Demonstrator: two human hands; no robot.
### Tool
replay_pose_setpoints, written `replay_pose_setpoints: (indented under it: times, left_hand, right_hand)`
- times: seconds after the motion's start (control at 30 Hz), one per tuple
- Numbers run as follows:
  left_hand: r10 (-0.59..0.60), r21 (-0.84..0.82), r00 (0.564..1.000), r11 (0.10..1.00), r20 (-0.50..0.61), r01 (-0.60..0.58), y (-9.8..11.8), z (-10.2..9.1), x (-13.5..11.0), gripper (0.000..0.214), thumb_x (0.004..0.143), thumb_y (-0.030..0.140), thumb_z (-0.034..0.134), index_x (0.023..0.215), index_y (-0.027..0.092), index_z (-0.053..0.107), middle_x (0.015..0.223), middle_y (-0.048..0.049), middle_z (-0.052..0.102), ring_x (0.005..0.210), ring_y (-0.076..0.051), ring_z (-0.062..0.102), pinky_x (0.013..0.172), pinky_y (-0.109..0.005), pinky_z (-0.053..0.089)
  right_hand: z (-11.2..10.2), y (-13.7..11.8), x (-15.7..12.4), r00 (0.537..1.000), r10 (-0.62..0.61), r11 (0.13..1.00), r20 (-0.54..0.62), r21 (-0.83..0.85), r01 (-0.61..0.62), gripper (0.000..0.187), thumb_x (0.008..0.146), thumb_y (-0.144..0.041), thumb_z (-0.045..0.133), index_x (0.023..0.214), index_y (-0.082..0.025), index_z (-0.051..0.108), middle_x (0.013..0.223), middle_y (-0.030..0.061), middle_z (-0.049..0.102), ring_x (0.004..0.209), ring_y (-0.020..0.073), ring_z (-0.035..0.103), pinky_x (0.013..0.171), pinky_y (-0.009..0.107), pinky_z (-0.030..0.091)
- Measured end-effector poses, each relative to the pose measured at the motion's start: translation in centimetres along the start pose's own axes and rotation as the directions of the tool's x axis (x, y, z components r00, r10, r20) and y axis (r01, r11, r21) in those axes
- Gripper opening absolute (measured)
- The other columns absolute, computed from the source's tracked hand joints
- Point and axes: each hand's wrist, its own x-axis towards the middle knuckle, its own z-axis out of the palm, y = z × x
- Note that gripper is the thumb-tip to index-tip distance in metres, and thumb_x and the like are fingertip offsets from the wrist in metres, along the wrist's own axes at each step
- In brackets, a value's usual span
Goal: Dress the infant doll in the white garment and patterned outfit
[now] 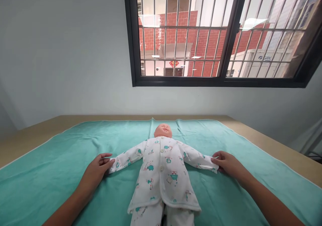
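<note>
A baby doll lies on its back, head toward the wall, on a green cloth. It wears a white buttoned jacket with green and pink prints, and matching trousers that run out of view at the bottom. Both sleeves are stretched out sideways. My left hand pinches the cuff of the sleeve on the left. On the other side, the right-hand sleeve's cuff is between the thumb and fingers of my right hand. The doll's own hands are not visible.
The cloth lies over a wooden table, whose bare border shows at the back and sides. Behind it rises a pale wall with a dark-framed, barred window. Something dark sits by the right edge.
</note>
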Motion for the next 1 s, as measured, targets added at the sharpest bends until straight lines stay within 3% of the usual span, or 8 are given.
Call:
replay_pose_setpoints:
  times: [0.13,0.3,0.53,0.67,0.77,0.87,0.93,1.0]
  left_hand:
    - [-0.044,-0.214,0.999,0.976,-0.008,0.041,-0.9,-0.4,0.7,0.05,0.071,0.042,0.074,0.114,0.022,0.058,0.092,-0.0026,0.068,0.074,-0.014,0.064,0.06,-0.021,0.052]
    - [-0.115,-0.458,0.993,0.884,-0.015,0.096,-1.4,-1.4,1.8,0.048,0.075,0.024,0.073,0.12,0.026,0.059,0.087,-0.0016,0.067,0.07,-0.012,0.063,0.053,-0.019,0.051]
    - [-0.1,-0.539,0.994,0.84,-0.033,0.067,-1.1,-2.3,2.0,0.047,0.074,0.014,0.071,0.12,0.025,0.063,0.092,-0.0025,0.066,0.068,-0.01,0.06,0.048,-0.017,0.05]
    - [-0.096,-0.536,0.994,0.843,-0.048,0.056,-1.6,-2.8,2.4,0.048,0.072,0.011,0.07,0.118,0.022,0.063,0.092,-0.004,0.066,0.064,-0.009,0.057,0.047,-0.017,0.047]
    - [-0.129,-0.419,0.988,0.904,-0.081,0.083,-1.8,-3.1,2.6,0.048,0.069,0.014,0.072,0.116,0.021,0.064,0.093,-0.0034,0.066,0.059,-0.008,0.052,0.049,-0.018,0.045]
    - [-0.122,-0.112,0.984,0.988,-0.126,0.108,-1.8,-3.1,2.5,0.046,0.07,0.02,0.068,0.116,0.021,0.064,0.099,-0.0023,0.067,0.057,-0.008,0.048,0.049,-0.02,0.042]
    - [-0.048,0.152,0.992,0.986,-0.117,0.065,-1.8,-2.9,2.4,0.044,0.071,0.021,0.061,0.115,0.021,0.063,0.099,-0.0023,0.067,0.061,-0.012,0.052,0.053,-0.023,0.042]
    - [0.071,0.395,0.99,0.919,-0.123,-0.017,-2.1,-2.7,2.5,0.039,0.071,0.02,0.056,0.109,0.019,0.065,0.1,-0.0043,0.065,0.075,-0.018,0.059,0.063,-0.026,0.046]
  right_hand:
    - [0.4,0.2,0.3,0.99,-0.004,0.993,-0.144,0.118,0.022,0.028,0.075,-0.046,0.06,0.086,-0.02,0.06,0.079,0.0035,0.065,0.062,0.0154,0.063,0.055,0.027,0.053]
    - [-0.1,1.2,1.5,0.948,-0.006,0.966,-0.317,0.243,0.087,0.032,0.073,-0.048,0.06,0.091,-0.02,0.06,0.086,0.0031,0.063,0.065,0.0165,0.063,0.057,0.029,0.056]
    - [-1.0,2.9,2.7,0.876,-0.088,0.983,-0.475,0.102,0.154,0.037,0.07,-0.048,0.061,0.091,-0.018,0.064,0.081,0.0047,0.068,0.056,0.0158,0.058,0.052,0.029,0.048]
    - [-1.3,3.2,2.9,0.855,-0.095,0.993,-0.511,0.017,0.121,0.034,0.069,-0.046,0.06,0.088,-0.018,0.066,0.085,0.0054,0.07,0.065,0.0193,0.061,0.059,0.03,0.045]
    - [-1.4,3.4,3.1,0.857,-0.079,0.996,-0.509,-0.013,0.085,0.034,0.068,-0.045,0.058,0.087,-0.019,0.067,0.086,0.0049,0.071,0.071,0.0214,0.062,0.063,0.031,0.045]
    - [-1.3,3.5,3.2,0.877,-0.081,0.997,-0.474,-0.054,0.063,0.034,0.067,-0.045,0.057,0.087,-0.019,0.067,0.089,0.0046,0.071,0.074,0.0217,0.062,0.064,0.031,0.044]
    - [-1.3,3.6,3.2,0.89,-0.099,0.993,-0.445,-0.106,0.057,0.032,0.068,-0.043,0.055,0.087,-0.02,0.068,0.089,0.0041,0.07,0.076,0.0215,0.062,0.065,0.031,0.044]
    - [-1.2,3.8,3.3,0.89,-0.134,0.979,-0.436,-0.195,0.052,0.03,0.069,-0.04,0.053,0.088,-0.021,0.068,0.089,0.0035,0.068,0.078,0.0216,0.062,0.067,0.031,0.044]
